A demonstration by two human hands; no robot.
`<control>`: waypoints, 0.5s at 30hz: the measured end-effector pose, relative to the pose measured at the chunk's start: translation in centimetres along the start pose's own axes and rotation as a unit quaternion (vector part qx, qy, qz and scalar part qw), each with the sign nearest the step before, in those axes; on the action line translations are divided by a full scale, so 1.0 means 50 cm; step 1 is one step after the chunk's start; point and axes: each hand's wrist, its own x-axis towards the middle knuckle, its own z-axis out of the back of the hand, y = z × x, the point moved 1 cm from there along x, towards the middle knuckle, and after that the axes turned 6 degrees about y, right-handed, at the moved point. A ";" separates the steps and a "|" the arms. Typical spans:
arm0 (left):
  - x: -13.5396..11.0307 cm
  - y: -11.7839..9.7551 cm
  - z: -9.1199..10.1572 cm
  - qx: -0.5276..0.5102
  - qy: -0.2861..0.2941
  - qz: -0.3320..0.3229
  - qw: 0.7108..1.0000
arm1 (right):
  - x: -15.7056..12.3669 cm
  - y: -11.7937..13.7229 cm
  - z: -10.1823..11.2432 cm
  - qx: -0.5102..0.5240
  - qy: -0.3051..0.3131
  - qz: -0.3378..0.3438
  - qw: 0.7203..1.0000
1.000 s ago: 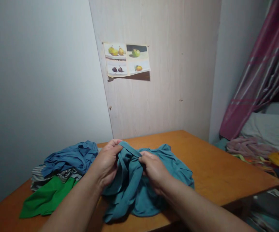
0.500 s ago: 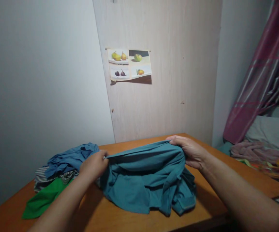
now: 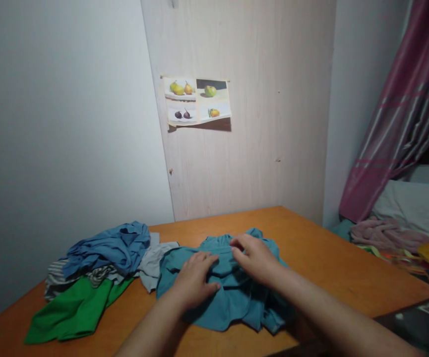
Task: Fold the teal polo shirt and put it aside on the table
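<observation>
A crumpled teal garment (image 3: 223, 310) lies on the wooden table in front of me; its folds hide whether it is a shirt or something else. My left hand (image 3: 198, 278) rests on its left part, thumb and fingers spread. Over the right side of the cloth is my right hand (image 3: 256, 259), fingers curved and thumb apart, with nothing visibly pinched. Part of the garment's right side is hidden behind my right hand and forearm.
Left of the garment is a clothes pile: a blue garment (image 3: 112, 248), a green one (image 3: 76, 310), a striped one (image 3: 56, 280) and a light grey one (image 3: 156, 260). The table (image 3: 333, 263) meets a wall with a fruit picture (image 3: 214, 101). A curtain (image 3: 378, 124) hangs right.
Both hands have let go of the garment's raised upper edge and come closer together. The teal cloth has dropped onto the table, uncovering the light grey garment.
</observation>
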 end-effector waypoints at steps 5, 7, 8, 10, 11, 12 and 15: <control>0.038 0.009 -0.005 -0.123 -0.084 0.060 0.987 | -0.027 0.046 -0.055 0.020 0.112 -0.018 0.993; 0.046 0.002 0.018 -0.244 -0.126 0.067 0.959 | -0.032 0.046 -0.059 0.007 0.112 -0.027 0.993; 0.048 -0.003 0.034 -0.310 -0.151 0.072 0.936 | -0.034 0.045 -0.057 -0.001 0.095 -0.028 0.995; 0.045 -0.016 0.071 -0.420 -0.196 0.082 0.882 | -0.033 0.043 -0.048 -0.018 0.048 -0.031 0.998; 0.042 -0.025 0.090 -0.474 -0.207 0.086 0.851 | -0.031 0.042 -0.043 -0.030 0.032 -0.035 0.998; 0.039 -0.034 0.110 -0.531 -0.205 0.090 0.817 | -0.029 0.042 -0.038 -0.048 0.025 -0.042 0.998; 0.026 -0.069 0.165 -0.669 -0.144 0.109 0.721 | -0.019 0.038 -0.032 -0.118 0.027 -0.061 0.991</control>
